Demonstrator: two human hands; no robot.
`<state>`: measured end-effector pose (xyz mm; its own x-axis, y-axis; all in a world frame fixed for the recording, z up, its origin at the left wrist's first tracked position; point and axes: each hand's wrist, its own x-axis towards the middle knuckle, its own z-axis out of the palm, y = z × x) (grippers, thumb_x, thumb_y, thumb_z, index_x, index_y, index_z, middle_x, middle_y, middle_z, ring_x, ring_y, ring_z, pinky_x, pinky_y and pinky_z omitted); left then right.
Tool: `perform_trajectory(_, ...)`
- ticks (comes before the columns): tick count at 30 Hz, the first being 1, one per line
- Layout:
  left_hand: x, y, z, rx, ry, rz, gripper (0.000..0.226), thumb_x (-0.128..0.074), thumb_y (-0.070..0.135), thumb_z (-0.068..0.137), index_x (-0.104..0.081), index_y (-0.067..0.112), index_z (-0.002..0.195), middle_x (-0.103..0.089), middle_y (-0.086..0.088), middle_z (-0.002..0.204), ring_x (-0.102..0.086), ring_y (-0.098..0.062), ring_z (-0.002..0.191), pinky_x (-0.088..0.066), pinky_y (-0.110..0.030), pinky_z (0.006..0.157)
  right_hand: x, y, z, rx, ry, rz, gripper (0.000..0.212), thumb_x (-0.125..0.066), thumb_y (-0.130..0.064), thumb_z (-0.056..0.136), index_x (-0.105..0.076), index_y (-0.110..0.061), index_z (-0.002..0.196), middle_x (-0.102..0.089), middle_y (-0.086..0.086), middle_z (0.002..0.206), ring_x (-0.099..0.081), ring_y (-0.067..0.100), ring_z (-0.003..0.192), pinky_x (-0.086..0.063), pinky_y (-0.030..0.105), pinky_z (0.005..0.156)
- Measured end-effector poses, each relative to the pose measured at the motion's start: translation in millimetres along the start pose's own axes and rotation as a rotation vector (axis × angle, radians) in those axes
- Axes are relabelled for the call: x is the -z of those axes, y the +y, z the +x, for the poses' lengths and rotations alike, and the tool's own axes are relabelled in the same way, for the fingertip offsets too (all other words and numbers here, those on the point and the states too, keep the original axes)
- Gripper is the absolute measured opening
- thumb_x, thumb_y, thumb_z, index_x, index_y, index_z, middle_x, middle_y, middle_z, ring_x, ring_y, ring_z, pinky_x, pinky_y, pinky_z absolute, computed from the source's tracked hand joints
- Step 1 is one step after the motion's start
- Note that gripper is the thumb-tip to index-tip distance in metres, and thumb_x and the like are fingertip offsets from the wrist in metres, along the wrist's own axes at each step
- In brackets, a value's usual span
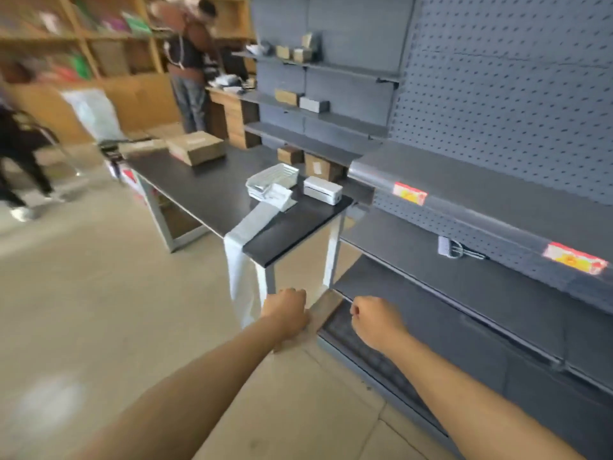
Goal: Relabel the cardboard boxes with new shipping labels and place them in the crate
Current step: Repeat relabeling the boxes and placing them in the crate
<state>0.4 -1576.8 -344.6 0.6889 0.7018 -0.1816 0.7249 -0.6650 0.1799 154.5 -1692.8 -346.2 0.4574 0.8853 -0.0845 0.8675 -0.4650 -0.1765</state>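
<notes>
My left hand (287, 313) and my right hand (374, 322) reach forward at the near end of the black table (205, 184), both with fingers curled and holding nothing. A cardboard box (195, 147) with a label sits at the table's far end, beside a flatter box (142, 146). A white label printer (322, 189) stands at the near end beside a white wire basket (273, 179). A long strip of white label paper (245, 247) runs from there over the table edge and hangs toward the floor. The frame is motion-blurred.
Grey metal shelving (464, 200) with pegboard backing lines the right side, close to my right arm; small boxes (323, 167) sit on its further shelves. One person (192, 61) stands at a desk at the back, another person (20, 154) is at the left. Concrete floor lies to my left.
</notes>
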Motion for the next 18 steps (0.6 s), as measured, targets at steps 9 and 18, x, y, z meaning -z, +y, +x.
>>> perform_trajectory(9, 41.9, -252.9, -82.3, 0.466, 0.127, -0.083, 0.033, -0.046, 0.028, 0.092, -0.056, 0.014, 0.12, -0.058, -0.009, 0.124, -0.055, -0.03, 0.113, -0.041, -0.035, 0.092, -44.8, -267.6, 86.4, 0.469, -0.128, -0.007, 0.019, -0.046, -0.019, 0.09, -0.063, -0.017, 0.097, -0.066, 0.007, 0.104, -0.059, 0.029, 0.097, -0.045, 0.032, 0.077)
perform_trajectory(18, 34.7, -387.7, -111.1, 0.775, 0.1, -0.125, 0.033, -0.044, 0.029, 0.093, -0.055, 0.013, 0.119, -0.059, -0.008, 0.119, -0.058, -0.029, 0.107, -0.045, -0.035, 0.09, -82.0, -433.2, 144.0, 0.777, -0.201, -0.007, 0.022, -0.047, -0.018, 0.087, -0.065, -0.018, 0.1, -0.065, 0.005, 0.11, -0.059, 0.028, 0.1, -0.045, 0.031, 0.079)
